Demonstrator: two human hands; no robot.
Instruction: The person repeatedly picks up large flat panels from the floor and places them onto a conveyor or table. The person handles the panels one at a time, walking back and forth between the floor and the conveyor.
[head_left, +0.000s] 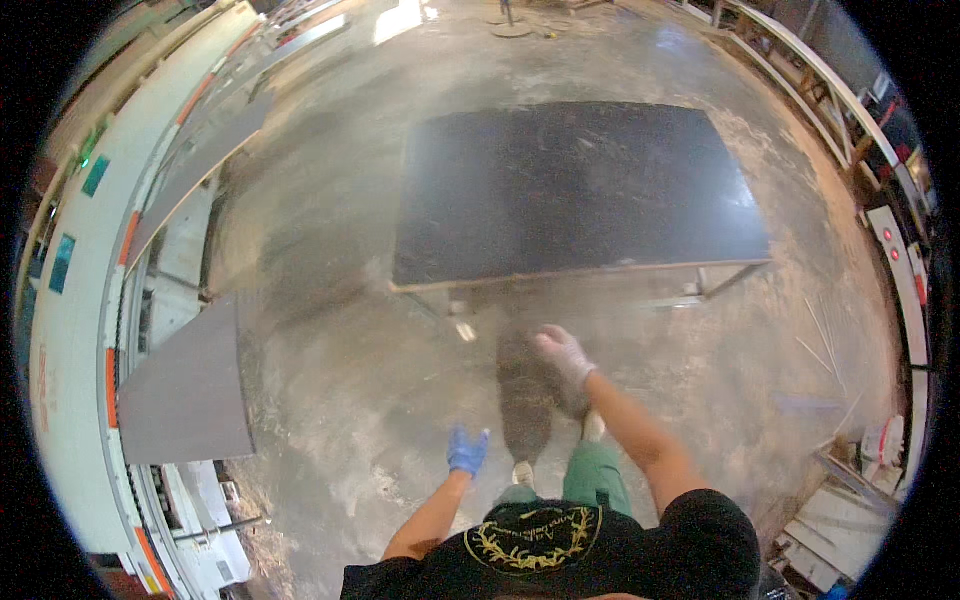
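Below the middle of the frame, the person's two hands hang free over the concrete floor (330, 400), and neither one holds anything. The left hand (467, 450), in a blue glove, is low and close to the body; its fingers point downward and seem loosely spread, not closed on any object. The right hand (565, 352), in a whitish glove, is stretched further forward and upward, with the fingers relaxed and a little apart. It is near the front edge of the dark tabletop (575, 190), but it does not touch it; a clear gap of floor shows between them.

This tabletop is a large dark board lying flat on a thin metal frame, and it fills the upper middle of the frame. Its surface looks dusty and scratched. I judge that it lies flat at a working height so that a person can reach the near edge, which is the nearest thing to the right hand.

At the left of the frame, a long white machine (75, 300) with orange marks runs along the curved rim. A grey panel (185, 385) rests on it at the lower left, and another long dark panel (205, 160) rests on it higher up, probably because the machine carries boards along its length. At the right side, sawdust covers the floor near a wooden rail (820, 90).
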